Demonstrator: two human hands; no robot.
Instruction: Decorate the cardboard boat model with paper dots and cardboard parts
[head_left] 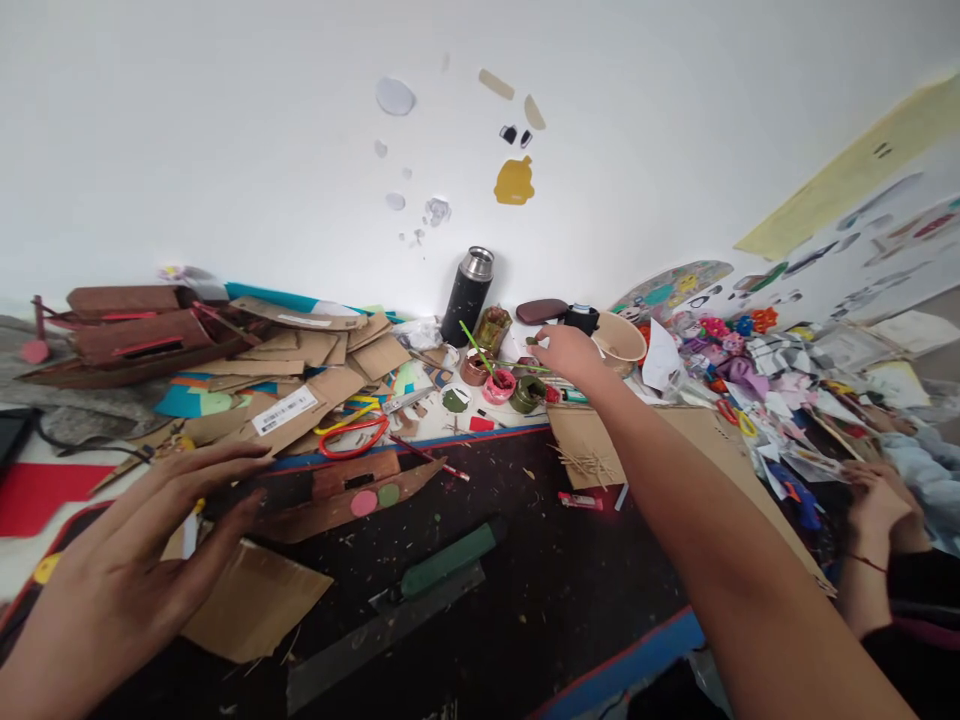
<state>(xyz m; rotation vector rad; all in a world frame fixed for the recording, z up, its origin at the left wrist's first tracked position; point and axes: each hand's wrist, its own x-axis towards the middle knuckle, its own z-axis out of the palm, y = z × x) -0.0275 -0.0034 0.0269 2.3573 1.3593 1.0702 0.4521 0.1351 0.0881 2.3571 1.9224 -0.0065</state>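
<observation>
My left hand [142,545] hovers at the left with its fingers apart, over or beside a brown cardboard boat [319,510] carrying a pink and a green disc. A bare cardboard piece [255,600] lies under its thumb side. My right hand [564,350] reaches far forward behind the paint pots, fingers pinched by a small green spot I cannot make out. Just in front of it stand a green paint pot [528,393], a pink one [499,385] and a brown one [475,367]. A bright green brush [478,348] leans out of the pink pot.
A black thermos [469,295] stands against the wall. Orange-handled scissors [354,438], cardboard scraps [300,350] and a larger brown boat [142,335] fill the left. A green cutter [450,560] and ruler [386,635] lie in front. Another person's hands [874,510] are at the right.
</observation>
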